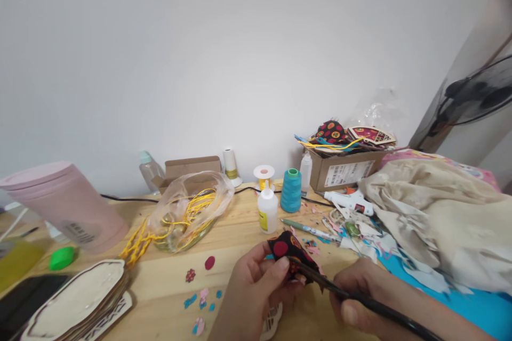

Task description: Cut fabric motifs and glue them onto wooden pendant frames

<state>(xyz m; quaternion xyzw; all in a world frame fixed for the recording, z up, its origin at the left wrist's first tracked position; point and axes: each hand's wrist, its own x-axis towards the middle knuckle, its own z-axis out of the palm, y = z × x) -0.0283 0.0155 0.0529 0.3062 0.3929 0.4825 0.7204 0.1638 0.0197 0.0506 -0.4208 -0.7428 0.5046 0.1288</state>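
My left hand point(256, 287) pinches a piece of black fabric point(285, 246) printed with red and orange round motifs. A long, thin black tool point(374, 306) is gripped in my right hand point(362, 290). Its front end lies against the fabric beside my left thumb; what kind of tool it is I cannot make out. Under my left hand, part of a pale openwork wooden piece point(272, 321) shows. Left of that hand lie a dark red fabric disc point(209, 262), a small flower-shaped cutout point(190, 275) and several pink and blue scraps point(204, 295).
Behind my hands stand a glue bottle point(268, 212) and a teal thread cone point(291, 192). Rightward are a pen point(310, 229), a white glue gun point(350, 202), cream cloth point(436, 213) and a full cardboard box point(348, 169). Leftward are bagged yellow cord point(192, 213), stacked wooden panels point(78, 298) and a pink tumbler point(68, 205).
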